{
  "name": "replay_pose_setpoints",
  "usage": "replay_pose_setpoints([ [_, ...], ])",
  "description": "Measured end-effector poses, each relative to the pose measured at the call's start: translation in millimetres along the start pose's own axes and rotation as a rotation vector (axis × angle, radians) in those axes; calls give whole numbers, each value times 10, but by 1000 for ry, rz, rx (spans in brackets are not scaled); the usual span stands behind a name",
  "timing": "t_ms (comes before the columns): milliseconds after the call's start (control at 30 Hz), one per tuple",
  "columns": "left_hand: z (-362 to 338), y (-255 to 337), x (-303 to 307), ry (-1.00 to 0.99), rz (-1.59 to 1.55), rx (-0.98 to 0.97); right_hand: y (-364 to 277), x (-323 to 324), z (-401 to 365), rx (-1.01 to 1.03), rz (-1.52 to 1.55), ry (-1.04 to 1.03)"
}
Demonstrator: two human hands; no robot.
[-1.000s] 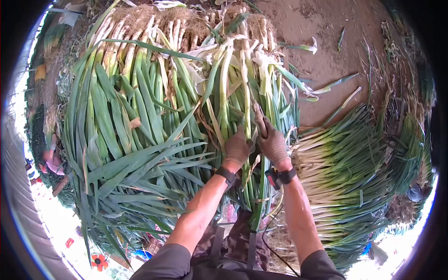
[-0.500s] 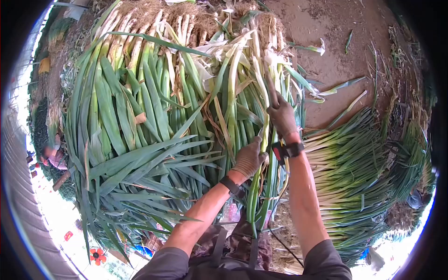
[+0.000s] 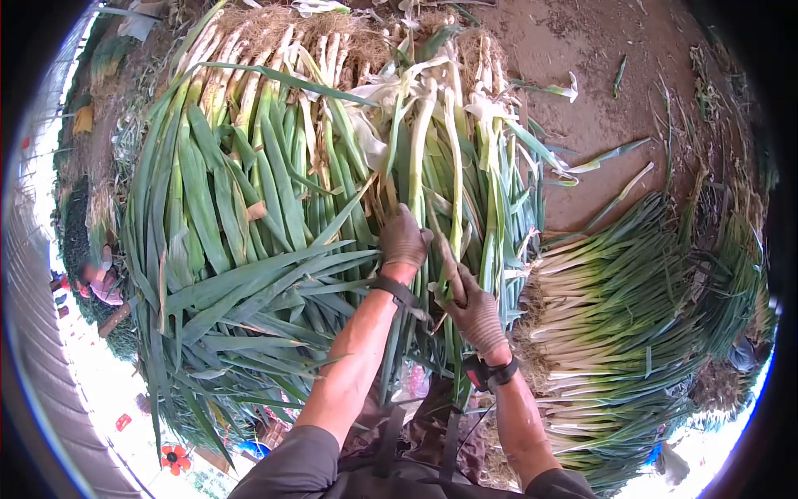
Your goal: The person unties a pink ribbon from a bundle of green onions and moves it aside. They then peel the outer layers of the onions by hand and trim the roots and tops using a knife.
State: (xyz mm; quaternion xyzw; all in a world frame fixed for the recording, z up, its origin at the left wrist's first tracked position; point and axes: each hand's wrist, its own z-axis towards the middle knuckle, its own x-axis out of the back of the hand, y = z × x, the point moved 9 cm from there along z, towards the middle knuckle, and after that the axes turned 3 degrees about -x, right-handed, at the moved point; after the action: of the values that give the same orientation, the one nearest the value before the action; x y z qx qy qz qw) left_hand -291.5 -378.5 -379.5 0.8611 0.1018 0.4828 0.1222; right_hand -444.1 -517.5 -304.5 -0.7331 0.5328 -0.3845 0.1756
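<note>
A thick pile of long green onions point(image 3: 274, 158) lies in front of me, roots at the top and green leaves toward me. My left hand point(image 3: 405, 239), in a grey-brown glove, is closed on the leaves near the middle of the pile. Just right of it, my gloved right hand point(image 3: 475, 314) is wrapped round a thin brownish stick-like tool point(image 3: 449, 264), which points up and to the left. Two pale onion stalks point(image 3: 422, 141) stretch upward above my hands. Around my right wrist is a black band with a red part.
Neat rows of smaller green onions point(image 3: 607, 324) lie at the right. Brown ground point(image 3: 573, 125) with loose leaves is at the upper right. At the far left edge a person point(image 3: 104, 283) is partly visible. A red flower-shaped object point(image 3: 175, 459) lies at the lower left.
My left hand has moved up and left from the stalk it was on. My right hand has come down and left with the tool, away from the stalks' white ends.
</note>
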Motion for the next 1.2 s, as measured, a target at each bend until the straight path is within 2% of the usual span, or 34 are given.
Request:
replay_pose_setpoints([
  [67,-178,9,-9,-110,-89,48,-117,127,141,15,29,91],
  [100,-303,84,86,-113,-38,49,-131,140,260,56,19,111],
  [200,-393,-84,-169,8,-25,-104,-220,228,607,112,-22,172],
  [367,-532,-58,-157,-167,-178,45,-211,271,1118,63,-88,201],
  [567,-639,-58,-178,-147,-251,12,-381,400,1478,60,-164,245],
  [700,-669,-68,-181,-95,-339,-13,-459,504,1555,152,-77,283],
  [800,-692,-73,-186,-76,-351,-29,-391,537,1431,92,-81,282],
  [933,-821,129,-20,-75,-262,-29,-403,422,794,169,-38,132],
  [1000,-878,231,89,-89,-194,16,-376,499,356,112,23,108],
  [1200,-974,561,191,-41,-223,-43,-142,693,-745,-54,-21,-39],
])
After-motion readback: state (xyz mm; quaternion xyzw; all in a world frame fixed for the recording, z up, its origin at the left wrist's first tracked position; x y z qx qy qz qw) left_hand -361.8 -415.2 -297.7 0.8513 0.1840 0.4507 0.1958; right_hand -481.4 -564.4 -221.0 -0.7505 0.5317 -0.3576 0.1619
